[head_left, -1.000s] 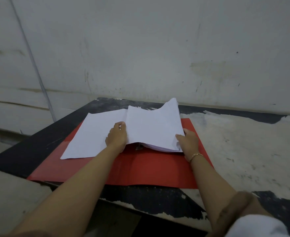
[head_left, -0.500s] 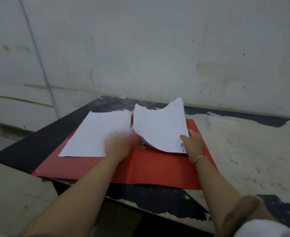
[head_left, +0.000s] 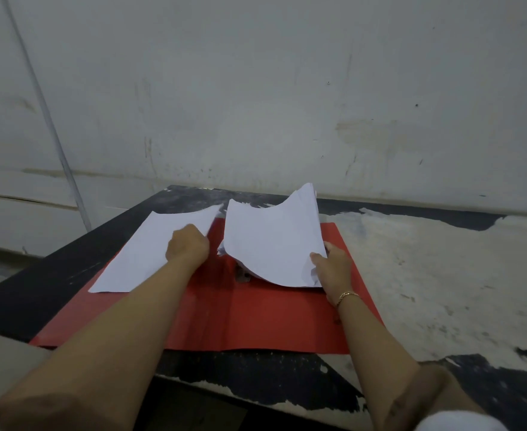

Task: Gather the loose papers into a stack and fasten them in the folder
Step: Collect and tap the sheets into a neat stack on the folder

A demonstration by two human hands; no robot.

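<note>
My right hand [head_left: 330,269] grips the near right corner of the stack [head_left: 274,241], thumb on top, and the stack bows up off the right half of the open folder [head_left: 256,321] on the table [head_left: 442,275]. My left hand [head_left: 187,247] lies curled at the right edge of the sheet [head_left: 150,253] on the folder's left half. Whether it pinches the sheet I cannot tell.

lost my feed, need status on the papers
Left hand at sheet edge, grip hidden. Right hand holds stack bowed over folder. Clasp partly showing.
</note>
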